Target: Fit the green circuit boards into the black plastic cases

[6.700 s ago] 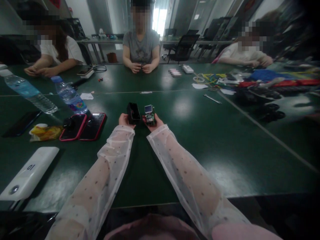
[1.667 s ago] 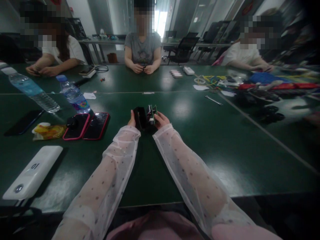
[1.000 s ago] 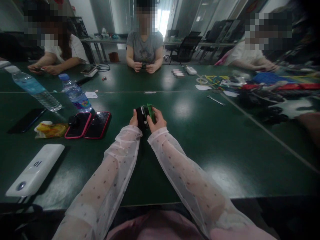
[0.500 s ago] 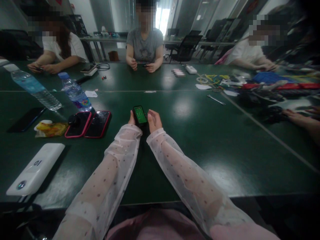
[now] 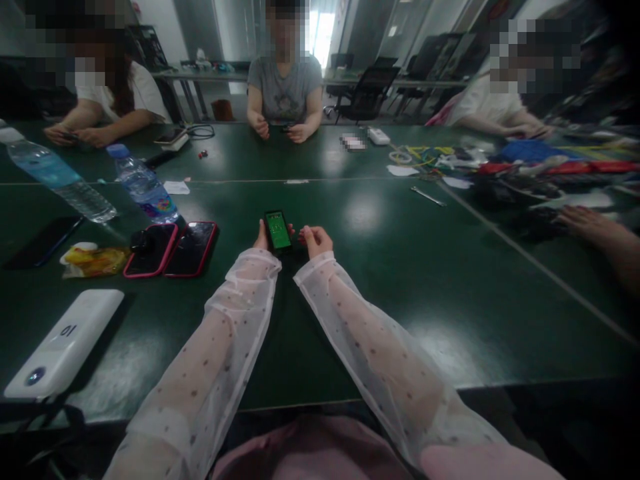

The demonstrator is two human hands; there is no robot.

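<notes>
A small dark phone with a lit green screen point(image 5: 279, 231) stands tilted up over the middle of the dark green table point(image 5: 390, 293). My left hand point(image 5: 262, 236) is wrapped round it, the thumb along its left edge and fingertips showing at its right edge. Just to the right, apart from the phone, is my right hand point(image 5: 317, 240), its fingers curled in and pressed together. Whether anything small is between those fingertips cannot be made out. Sheer dotted white sleeves cover both my forearms.
Left: two pink-edged phones point(image 5: 191, 249), a yellow packet point(image 5: 95, 261), a white power bank point(image 5: 65, 343), water bottles point(image 5: 145, 183). Right: a wrench point(image 5: 428, 196), tangled cables point(image 5: 425, 157), another person's hand point(image 5: 595, 230). Three people sit across the table.
My right hand has moved slightly right, away from the phone, and its fingers have curled together. My left hand still holds the phone. The whole view has shifted a little.
</notes>
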